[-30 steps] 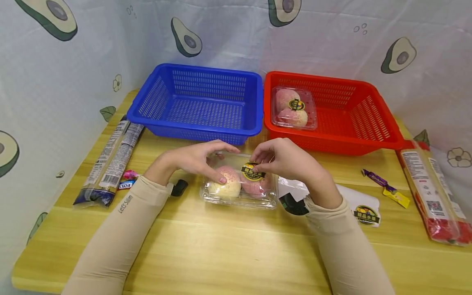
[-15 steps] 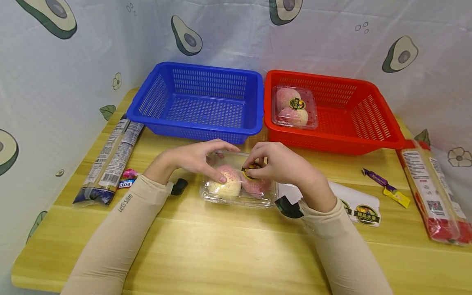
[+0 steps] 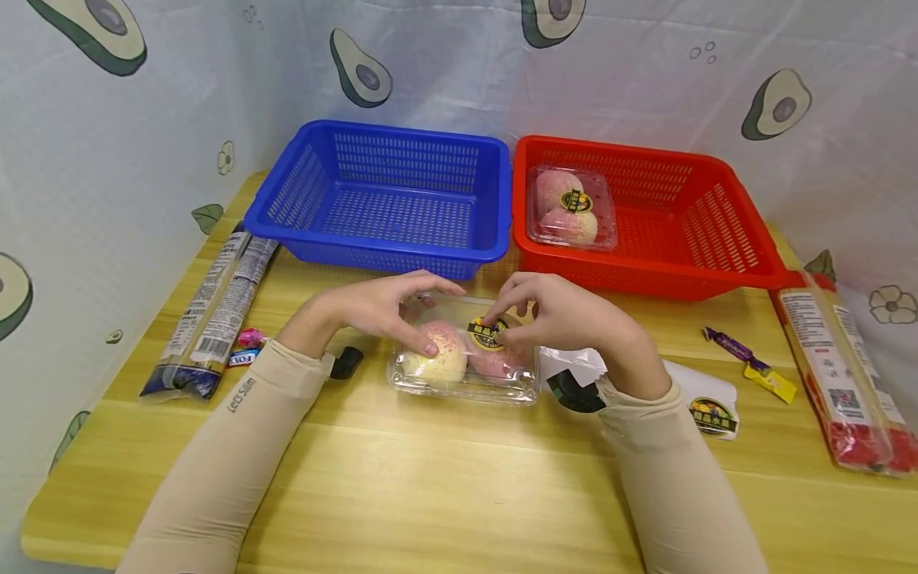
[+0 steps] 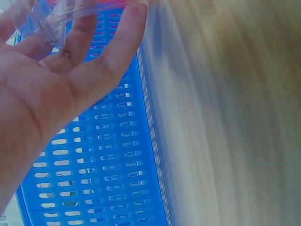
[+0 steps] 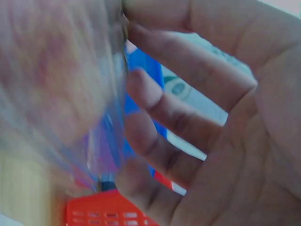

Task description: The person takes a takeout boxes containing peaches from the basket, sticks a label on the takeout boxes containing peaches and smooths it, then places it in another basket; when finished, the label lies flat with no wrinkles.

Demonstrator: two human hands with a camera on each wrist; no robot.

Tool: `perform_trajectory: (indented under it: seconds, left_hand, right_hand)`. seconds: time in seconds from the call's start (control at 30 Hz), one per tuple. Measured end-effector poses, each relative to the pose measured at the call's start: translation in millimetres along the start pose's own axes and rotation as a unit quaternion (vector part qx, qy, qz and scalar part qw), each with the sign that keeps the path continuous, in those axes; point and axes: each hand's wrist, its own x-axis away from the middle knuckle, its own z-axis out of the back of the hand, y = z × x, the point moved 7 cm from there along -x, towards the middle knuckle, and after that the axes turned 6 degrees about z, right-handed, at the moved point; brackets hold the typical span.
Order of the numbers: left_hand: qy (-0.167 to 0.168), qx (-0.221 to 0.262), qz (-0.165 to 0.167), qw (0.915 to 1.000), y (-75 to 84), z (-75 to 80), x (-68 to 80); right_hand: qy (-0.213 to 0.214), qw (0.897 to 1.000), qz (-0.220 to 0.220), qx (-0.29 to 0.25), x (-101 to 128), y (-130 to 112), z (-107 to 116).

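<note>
On the table, a clear plastic box (image 3: 459, 391) holds two pink-and-cream peaches (image 3: 446, 365). My left hand (image 3: 369, 315) grips its left part, thumb on the lid and fingers toward the far side. A round black-and-gold sticker (image 3: 486, 338) lies on the lid. With thumb and fingertips spread, my right hand (image 3: 570, 317) touches the sticker. The right wrist view shows the right fingers (image 5: 181, 113) bent loosely against the blurred box (image 5: 51, 89). In the left wrist view, a corner of the box (image 4: 40, 23) shows beside the left fingers.
Behind stand a blue basket (image 3: 380, 253) and a red basket (image 3: 645, 275); another peach box (image 3: 571, 209) sits in the red one. A sticker sheet (image 3: 688, 383) lies right, near wrapped candies (image 3: 753, 367). Long food packs lie left (image 3: 215, 315) and right (image 3: 839, 375).
My right fingers shifted left over the sticker, then drew back right and spread, so more of the sticker shows. The left hand and the box have stayed in place.
</note>
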Motion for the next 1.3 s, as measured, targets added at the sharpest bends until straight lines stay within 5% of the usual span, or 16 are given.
perform_trajectory:
  seconds: [0.23,0.4,0.5,0.63,0.73,0.83,0.93,1.0,1.07,1.13,1.3]
  left_hand:
    - [0.003,-0.005,0.005,1.0000,-2.9,1.2,0.8]
    - [0.019,-0.073,0.008,0.9971,4.9,5.2,4.1]
    - [0.049,-0.095,-0.003,0.9943,13.1,15.2,11.4]
    - [0.123,-0.024,-0.035,0.9915,22.8,39.9,29.2]
    - [0.238,0.039,-0.074,0.9675,25.6,68.8,49.8]
    - [0.392,0.061,-0.084,0.9142,19.1,101.9,77.0]
    - [0.511,0.059,-0.020,0.8573,0.0,127.4,102.2]
    - [0.552,0.059,0.055,0.8296,-17.0,137.7,115.0]
    - [0.558,0.063,0.125,0.8177,-33.6,142.8,122.2]
    - [0.543,0.077,0.183,0.8157,-48.6,144.3,125.3]
    - [0.482,0.105,0.262,0.8297,-74.6,141.8,124.8]
  right_hand:
    - [-0.006,1.000,-0.019,-0.004,-0.4,5.5,-1.9]
    - [-0.018,0.999,-0.018,-0.022,9.2,17.9,2.4]
    - [-0.028,0.999,0.005,-0.037,11.3,23.8,3.3]
    - [-0.044,0.995,0.053,-0.069,12.4,30.2,2.2]
    - [-0.050,0.991,0.086,-0.092,13.2,34.9,1.8]
    - [-0.044,0.989,0.086,-0.107,13.6,40.4,3.2]
    - [-0.047,0.989,0.059,-0.127,13.3,47.0,1.7]
    - [-0.056,0.987,0.044,-0.144,12.0,49.8,-1.2]
    - [-0.065,0.984,0.036,-0.161,10.7,52.2,-4.8]
    - [-0.070,0.981,0.037,-0.179,9.3,54.0,-8.1]
    - [-0.067,0.973,0.047,-0.217,7.0,58.4,-13.1]
